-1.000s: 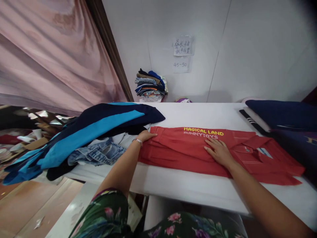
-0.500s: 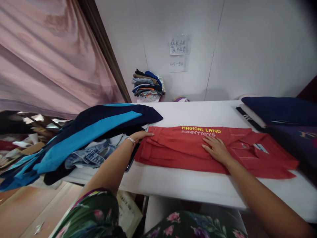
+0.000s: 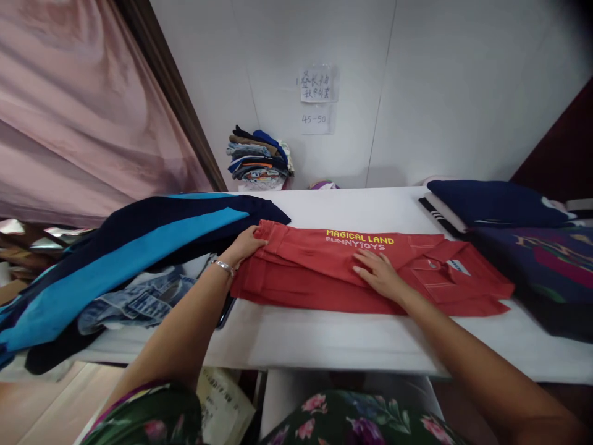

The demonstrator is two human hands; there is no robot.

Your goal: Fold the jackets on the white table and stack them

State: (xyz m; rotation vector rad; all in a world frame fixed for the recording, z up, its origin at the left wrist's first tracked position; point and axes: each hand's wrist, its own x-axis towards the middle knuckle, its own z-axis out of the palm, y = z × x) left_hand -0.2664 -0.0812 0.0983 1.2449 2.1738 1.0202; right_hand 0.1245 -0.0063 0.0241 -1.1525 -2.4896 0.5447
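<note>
A red jacket (image 3: pixel 319 266) lies folded lengthwise on the white table, its collar and white label toward the right. Yellow and white lettering runs across its upper part. My left hand (image 3: pixel 244 246) grips the jacket's left end at the far corner, thumb on top, with that edge slightly raised. On the middle of the fabric, just below the lettering, my right hand (image 3: pixel 380 274) rests flat with its fingers spread. A dark phone-like object (image 3: pixel 225 312) is partly hidden under my left wrist and the jacket.
At left lie a navy and light-blue garment (image 3: pixel 139 241) and blue jeans (image 3: pixel 139 303). Folded clothes (image 3: pixel 495 204) are stacked at right, beside a dark patterned garment (image 3: pixel 546 266). Another clothes pile (image 3: pixel 259 159) stands against the wall, near handwritten paper signs (image 3: pixel 319 83). The table's front edge (image 3: pixel 324 364) is close to me.
My left hand has lifted the left end of the jacket a little and shifted it. My right hand stays on the fabric. The whole view has swung slightly to the right.
</note>
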